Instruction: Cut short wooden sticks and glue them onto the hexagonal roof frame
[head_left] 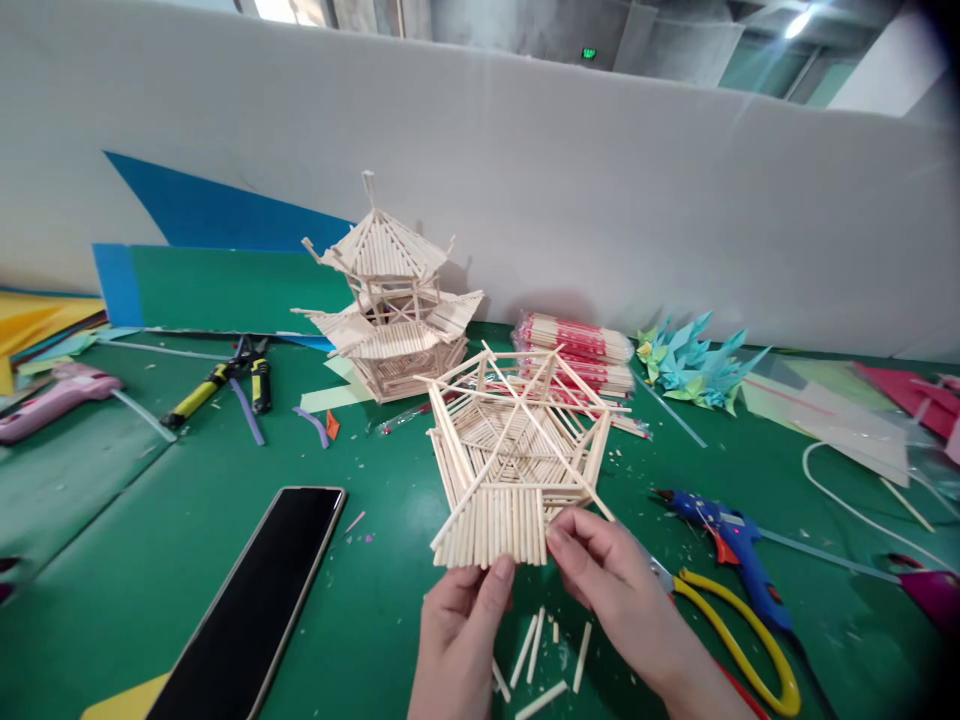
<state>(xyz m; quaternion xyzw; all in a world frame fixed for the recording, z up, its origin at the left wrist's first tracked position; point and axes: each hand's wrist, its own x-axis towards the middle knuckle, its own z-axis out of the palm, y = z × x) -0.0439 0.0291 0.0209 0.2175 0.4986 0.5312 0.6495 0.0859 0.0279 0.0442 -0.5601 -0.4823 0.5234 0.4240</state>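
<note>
A six-sided pavilion model [517,490] of thin wooden sticks is tilted towards me, with crossing beams over its top and a row of short sticks forming a roof panel along its front. My left hand [469,620] grips the front edge of that panel, thumb on top. At the panel's right end, my right hand [604,570] is closed in a pinch against the sticks; whether a separate stick is between its fingertips is hidden. Several loose cut sticks [581,657] lie on the table below the hands.
Behind stands a two-tiered stick pagoda [386,290], with bagged sticks [574,340] and blue paper leaves [694,365] beside it. Right are a blue glue gun [739,550] and yellow-handled scissors [742,630]. Left lie a phone [255,600], pliers [214,390] and a pink glue gun [64,400].
</note>
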